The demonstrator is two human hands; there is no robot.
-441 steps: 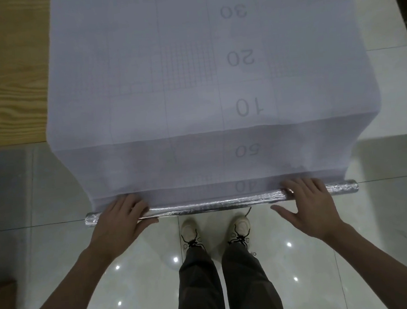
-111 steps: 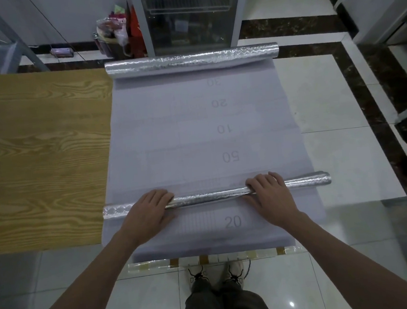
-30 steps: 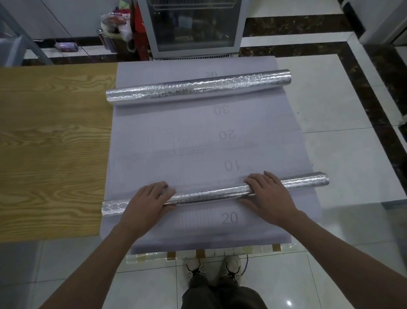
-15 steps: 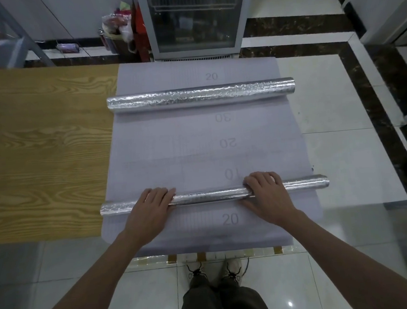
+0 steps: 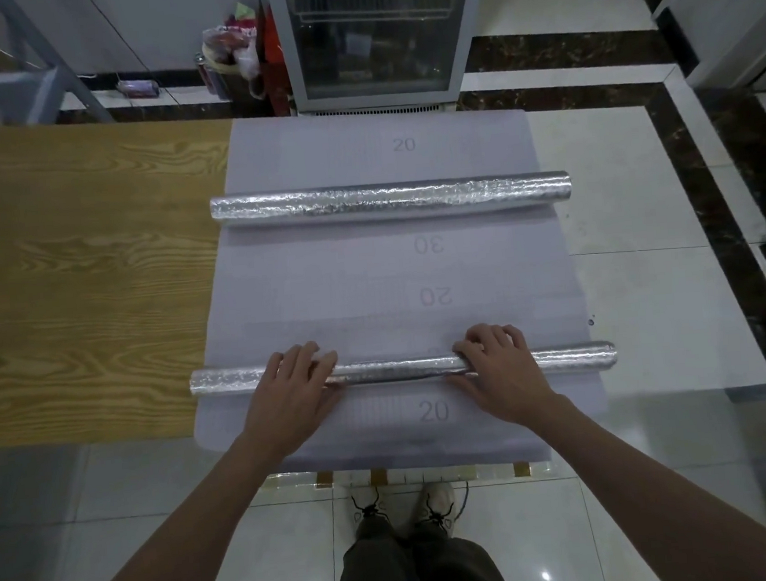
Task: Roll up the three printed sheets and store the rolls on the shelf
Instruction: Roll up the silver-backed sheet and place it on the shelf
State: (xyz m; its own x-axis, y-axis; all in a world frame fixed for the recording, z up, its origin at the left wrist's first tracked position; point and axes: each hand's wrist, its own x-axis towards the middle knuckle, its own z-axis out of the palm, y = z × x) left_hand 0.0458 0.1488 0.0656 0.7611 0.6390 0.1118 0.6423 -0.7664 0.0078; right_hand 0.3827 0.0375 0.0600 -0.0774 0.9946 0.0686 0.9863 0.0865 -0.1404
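- Head view: the left hand (image 5: 292, 389) lies palm down over the near roll (image 5: 401, 369), fingers fairly straight across its top and fingertips reaching the sheet beyond it.
- The right hand (image 5: 502, 368) grips the same roll further right, fingers curled over the top and thumb on the near side.
- This slim, silver, foil-faced roll runs left to right across the grey printed sheet (image 5: 371, 282), its ends sticking out past both hands.
- The sheet is spread flat on the right part of the wooden table (image 5: 73, 278), with faint numbers 20 and 30 showing.
- A thicker far roll (image 5: 390, 199) lies across the sheet, parallel to the near one and well apart from it.
- A glass-door cabinet (image 5: 374, 34) stands beyond the table, and the person's shoes (image 5: 403, 508) are on the tiled floor.
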